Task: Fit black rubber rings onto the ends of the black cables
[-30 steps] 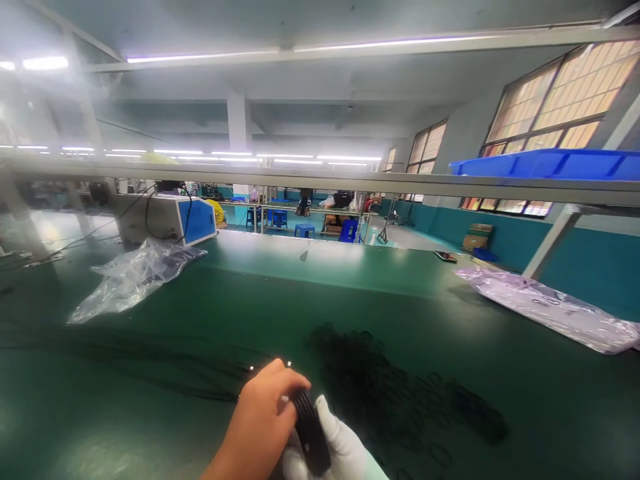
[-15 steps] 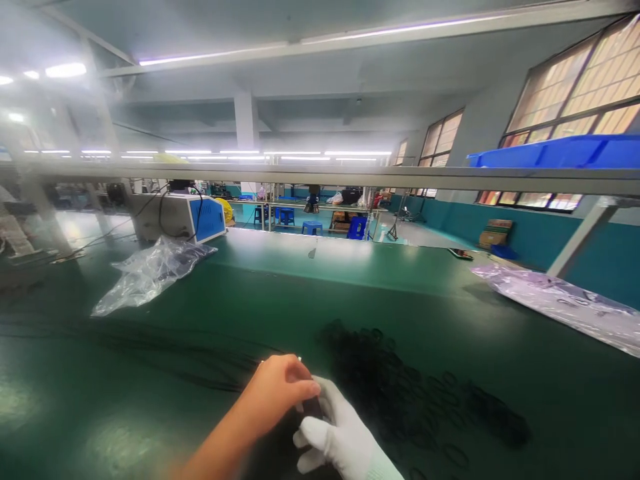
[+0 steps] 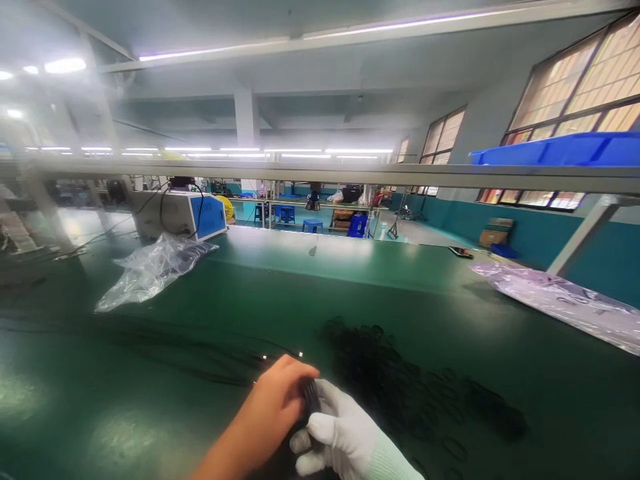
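My left hand (image 3: 275,407), bare, is closed at the bottom centre, its fingers curled over a dark bundle (image 3: 311,398). Around the same bundle my right hand (image 3: 340,427) is wrapped, in a white glove. The bundle looks like black cables, but much of it is hidden by the fingers. Long black cables (image 3: 200,353) with small light ends stretch over the green table to the left. Right of my hands lies a dark heap of black rings (image 3: 380,373).
A clear plastic bag (image 3: 155,270) lies at the left, before a grey and blue machine (image 3: 207,217). Another plastic bag (image 3: 560,300) is at the right, near a phone (image 3: 460,253). A shelf rail (image 3: 325,173) crosses above the green table (image 3: 260,293), bearing a blue tray (image 3: 560,150).
The fingers of my left hand have shifted over the bundle, and the thumb is now lower. More of the dark bundle and the light cable ends shows between and beyond my hands.
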Demonstrator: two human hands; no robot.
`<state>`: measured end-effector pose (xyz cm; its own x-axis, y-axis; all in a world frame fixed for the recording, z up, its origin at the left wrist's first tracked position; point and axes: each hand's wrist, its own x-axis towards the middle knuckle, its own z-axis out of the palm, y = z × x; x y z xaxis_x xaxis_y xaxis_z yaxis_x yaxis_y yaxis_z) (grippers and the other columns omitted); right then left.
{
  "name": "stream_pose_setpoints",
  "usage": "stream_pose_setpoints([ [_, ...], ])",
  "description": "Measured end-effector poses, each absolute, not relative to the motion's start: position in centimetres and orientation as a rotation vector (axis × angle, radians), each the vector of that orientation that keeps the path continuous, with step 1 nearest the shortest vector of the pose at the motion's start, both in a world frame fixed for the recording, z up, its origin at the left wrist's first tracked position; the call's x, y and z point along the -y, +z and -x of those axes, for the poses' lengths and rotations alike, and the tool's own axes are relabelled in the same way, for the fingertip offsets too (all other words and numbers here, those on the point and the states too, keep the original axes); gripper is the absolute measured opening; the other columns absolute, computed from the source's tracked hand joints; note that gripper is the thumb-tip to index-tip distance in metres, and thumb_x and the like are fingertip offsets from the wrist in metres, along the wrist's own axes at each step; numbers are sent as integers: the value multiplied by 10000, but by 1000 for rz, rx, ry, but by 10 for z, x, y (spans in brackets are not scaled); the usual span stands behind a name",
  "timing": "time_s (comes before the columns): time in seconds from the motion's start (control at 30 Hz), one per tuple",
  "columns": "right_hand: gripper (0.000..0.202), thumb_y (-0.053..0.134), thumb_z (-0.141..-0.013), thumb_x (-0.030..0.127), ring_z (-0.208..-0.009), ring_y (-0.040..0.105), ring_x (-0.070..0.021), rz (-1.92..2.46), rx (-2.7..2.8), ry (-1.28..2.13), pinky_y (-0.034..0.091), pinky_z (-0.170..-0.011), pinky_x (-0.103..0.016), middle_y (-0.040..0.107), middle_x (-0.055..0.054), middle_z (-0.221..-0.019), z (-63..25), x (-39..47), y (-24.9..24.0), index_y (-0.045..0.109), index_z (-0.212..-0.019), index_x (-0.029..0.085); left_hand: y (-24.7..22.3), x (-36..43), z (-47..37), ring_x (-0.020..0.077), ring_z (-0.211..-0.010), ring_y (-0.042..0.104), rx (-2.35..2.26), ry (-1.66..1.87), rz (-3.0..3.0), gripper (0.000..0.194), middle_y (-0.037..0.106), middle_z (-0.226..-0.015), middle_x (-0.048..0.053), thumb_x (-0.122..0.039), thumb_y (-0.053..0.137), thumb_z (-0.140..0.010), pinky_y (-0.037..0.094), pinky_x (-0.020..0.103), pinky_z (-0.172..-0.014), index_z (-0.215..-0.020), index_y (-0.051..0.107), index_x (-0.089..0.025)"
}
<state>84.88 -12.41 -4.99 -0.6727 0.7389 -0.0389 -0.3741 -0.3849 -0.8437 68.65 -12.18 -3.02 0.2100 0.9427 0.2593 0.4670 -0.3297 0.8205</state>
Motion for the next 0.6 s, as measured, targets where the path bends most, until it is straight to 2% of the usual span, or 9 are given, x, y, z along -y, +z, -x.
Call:
stream_pose_setpoints([
  [0.07,462,705,-768,339,-771,597,-132,477,1105,2164,507,-646,-260,524,-59,-992,-849,123,-54,498,-1133,145,-36,123,-691,139,-821,582,-1347,1062,-2014,462,613,-929,15,23,385,-706,436,227,-733,-979,662,-227],
  [0.17,386,513,-895,457,-789,612,-156,478,1016,2221,513,-653,-280,560,-85,-950,-848,123,-60,535,-1074,116,-47,123,-697,144,-762,593,-1491,1109,-2127,436,612,-875,28,18,365,-745,432,225,-686,-957,668,-213],
  [0.23,360,471,-916,420,-811,620,-177,468,965,2248,515,-690,-311,580,-103,-942,-848,123,-60,550,-1059,99,-50,123,-699,143,-729,592,-1547,1104,-2157,429,605,-849,25,14,373,-745,425,220,-656,-947,672,-217],
  [0.3,307,500,-892,333,-867,613,-193,427,920,2300,500,-762,-341,583,-116,-980,-849,124,-57,560,-1067,88,-50,122,-699,137,-702,586,-1569,1110,-2122,426,596,-819,16,18,372,-739,417,215,-638,-919,676,-220],
  [0.43,359,495,-893,403,-891,570,-187,458,985,2331,492,-747,-342,542,-107,-1026,-852,123,-48,577,-1086,112,-44,120,-697,138,-685,571,-1584,1071,-2067,428,584,-786,4,27,377,-714,401,216,-621,-883,678,-226],
  [0.53,365,680,-790,334,-843,556,-149,458,1135,2224,473,-704,-283,513,-65,-1022,-855,122,-45,565,-1087,157,-40,123,-698,150,-749,586,-1584,1023,-2066,469,611,-912,10,25,393,-693,410,234,-667,-973,652,-249],
  [0.6,406,736,-734,302,-794,556,-122,450,1124,2200,469,-709,-273,503,-50,-1026,-855,121,-47,559,-1075,169,-38,127,-699,166,-781,593,-1631,1047,-2010,421,608,-1004,26,-21,428,-714,418,259,-697,-1019,614,-244],
])
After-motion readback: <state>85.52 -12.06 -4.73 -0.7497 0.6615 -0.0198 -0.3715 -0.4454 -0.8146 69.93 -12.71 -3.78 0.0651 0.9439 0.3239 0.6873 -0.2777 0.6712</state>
